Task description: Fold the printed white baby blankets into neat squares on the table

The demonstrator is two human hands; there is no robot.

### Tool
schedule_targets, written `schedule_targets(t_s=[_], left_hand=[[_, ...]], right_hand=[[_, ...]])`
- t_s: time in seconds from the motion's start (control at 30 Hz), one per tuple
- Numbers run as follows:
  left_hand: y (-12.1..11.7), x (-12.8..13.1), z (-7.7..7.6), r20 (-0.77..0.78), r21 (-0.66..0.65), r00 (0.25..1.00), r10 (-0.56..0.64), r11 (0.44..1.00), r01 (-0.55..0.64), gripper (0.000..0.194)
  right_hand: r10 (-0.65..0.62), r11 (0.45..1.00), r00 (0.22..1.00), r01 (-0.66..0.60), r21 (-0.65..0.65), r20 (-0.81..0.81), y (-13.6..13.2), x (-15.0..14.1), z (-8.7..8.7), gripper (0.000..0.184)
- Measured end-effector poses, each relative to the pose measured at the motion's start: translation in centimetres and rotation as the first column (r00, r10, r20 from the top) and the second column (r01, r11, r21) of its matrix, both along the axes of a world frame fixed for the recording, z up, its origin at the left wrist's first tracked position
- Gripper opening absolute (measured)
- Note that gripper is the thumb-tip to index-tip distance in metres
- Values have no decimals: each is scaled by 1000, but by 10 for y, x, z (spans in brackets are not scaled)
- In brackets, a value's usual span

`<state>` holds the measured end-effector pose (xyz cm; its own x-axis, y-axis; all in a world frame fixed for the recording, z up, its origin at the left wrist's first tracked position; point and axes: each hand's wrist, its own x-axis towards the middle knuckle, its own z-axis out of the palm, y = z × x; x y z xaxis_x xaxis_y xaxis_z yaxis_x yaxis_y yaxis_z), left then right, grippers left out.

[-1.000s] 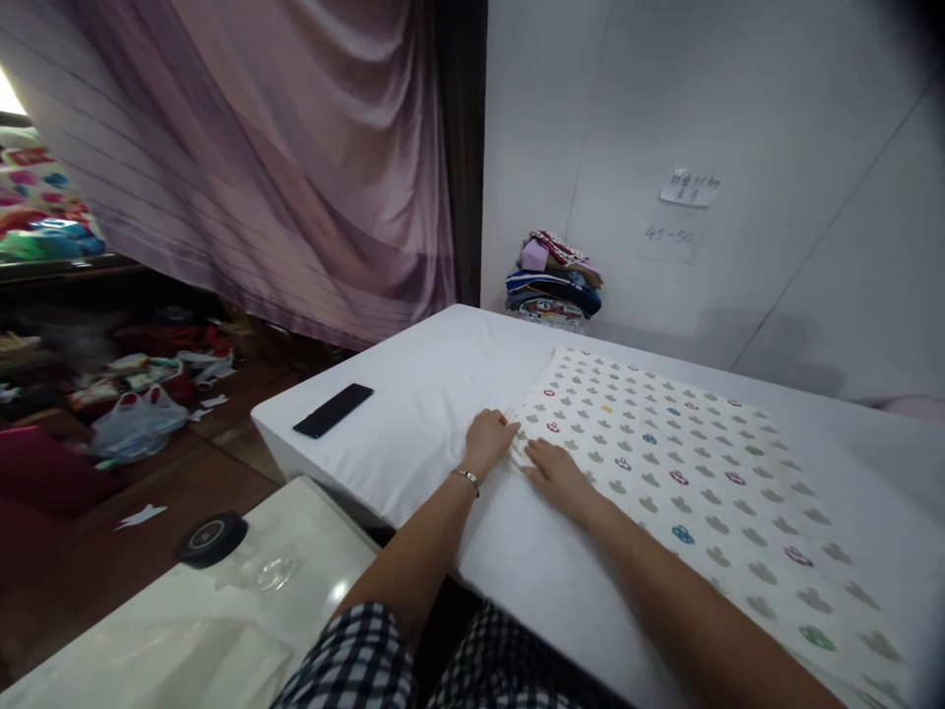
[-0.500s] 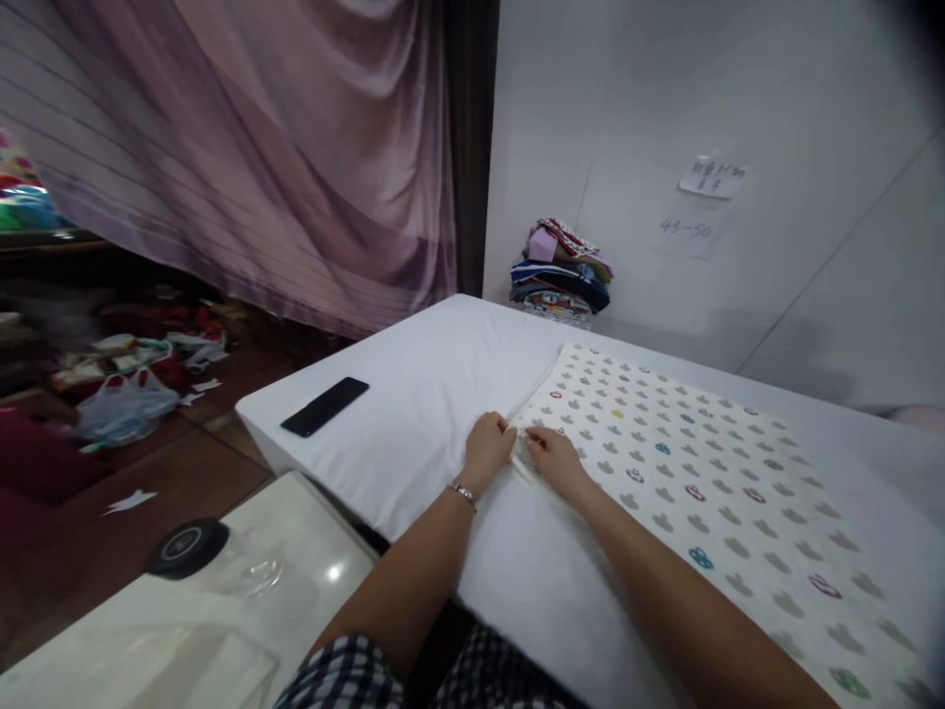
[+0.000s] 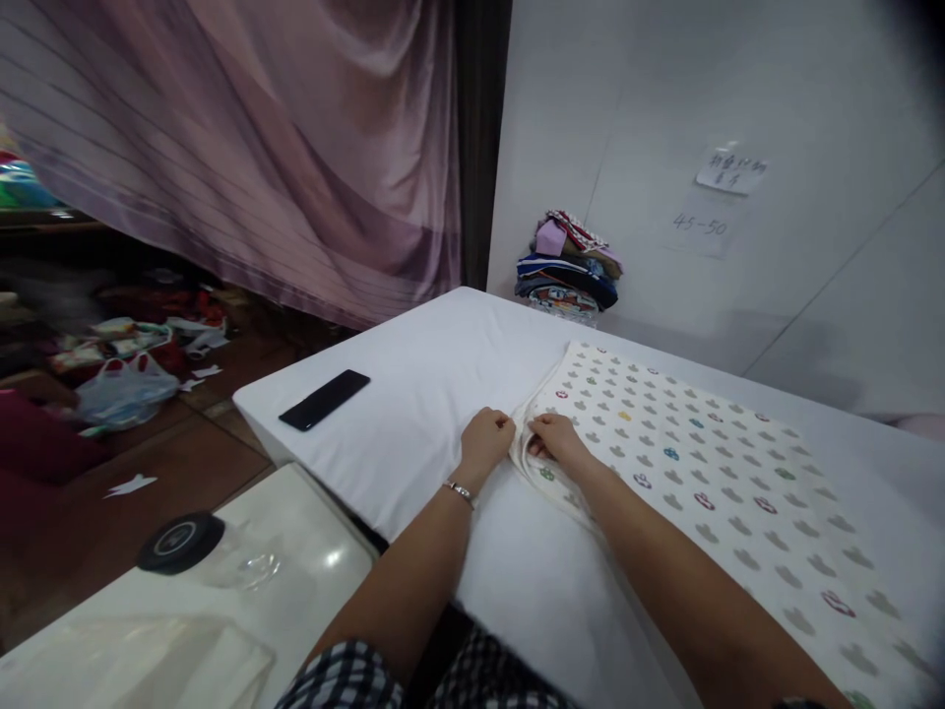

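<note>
A white cloth point(image 3: 683, 483) printed with grey and coloured shapes lies spread over the right part of the white-covered table point(image 3: 435, 364). At its near left edge my left hand point(image 3: 485, 438), with a bracelet on the wrist, pinches the hem. Close beside it, my right hand point(image 3: 555, 443) has its fingers curled on the same edge and holds the top layer. Between the two hands the layers stand apart, and a printed lower layer shows below my right hand. Part of the near edge is hidden behind my right forearm.
A black phone point(image 3: 325, 399) lies on the table's left side. A stack of folded clothes point(image 3: 568, 266) stands by the wall. At lower left, a clear jar with a black lid point(image 3: 181, 542) lies on a white surface point(image 3: 317, 532). Bags point(image 3: 129, 392) sit on the floor.
My right hand has drawn the cloth's edge slightly, and the layers now gape between my hands, showing the printed lower layer. My left hand stays on the hem. The view has shifted slightly.
</note>
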<state>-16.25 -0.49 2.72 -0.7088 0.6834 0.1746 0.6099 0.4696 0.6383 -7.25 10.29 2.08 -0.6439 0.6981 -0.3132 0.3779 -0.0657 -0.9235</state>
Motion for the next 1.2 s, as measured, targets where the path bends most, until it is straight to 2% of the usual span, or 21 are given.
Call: schedule_targets(t_s=[0.1,0.2,0.37,0.53,0.6,0.73,0.9,0.97,1.07,1.13,1.2], left_hand=[[0,-1,-1,-26,-81,1000,6,997,-8,23],[1,-1,-2,-30,-98,999,-18,995,15,20],[0,1,-3,-30,-34,999,-14,999,13,11],[-2,5,-1,-73,61,997,-17,998,21,10],[-1,7,-1,-38,105,998,-46,993,50,10],[1,8,-3,131,165,981,-140,979,118,19],[3,4,-9,291,224,919,-266,953,205,27],[3,1,-8,307,224,929,-208,964,142,24],[0,-2,-5,227,129,973,-26,992,-3,18],[-1,-2,-3,155,27,988,9,1000,-13,18],[-1,1,-3,95,-54,995,-14,998,19,19]], right_hand=[[-24,997,998,19,-76,-58,-3,3,5,10],[-45,992,995,33,-121,-94,-9,2,10,3],[-106,988,985,88,-127,-139,-17,1,12,23],[-188,979,969,171,-115,-158,-14,1,9,23],[-206,975,965,188,-121,-165,-14,0,9,20],[-195,975,965,171,-140,-177,-19,-2,9,7],[-191,976,960,165,-140,-202,-21,1,7,16],[-204,974,954,175,-145,-220,-20,4,7,16],[-217,971,945,184,-150,-246,-19,9,7,21],[-213,973,942,179,-147,-260,-20,11,7,28],[-188,978,944,156,-136,-271,-21,12,8,38]])
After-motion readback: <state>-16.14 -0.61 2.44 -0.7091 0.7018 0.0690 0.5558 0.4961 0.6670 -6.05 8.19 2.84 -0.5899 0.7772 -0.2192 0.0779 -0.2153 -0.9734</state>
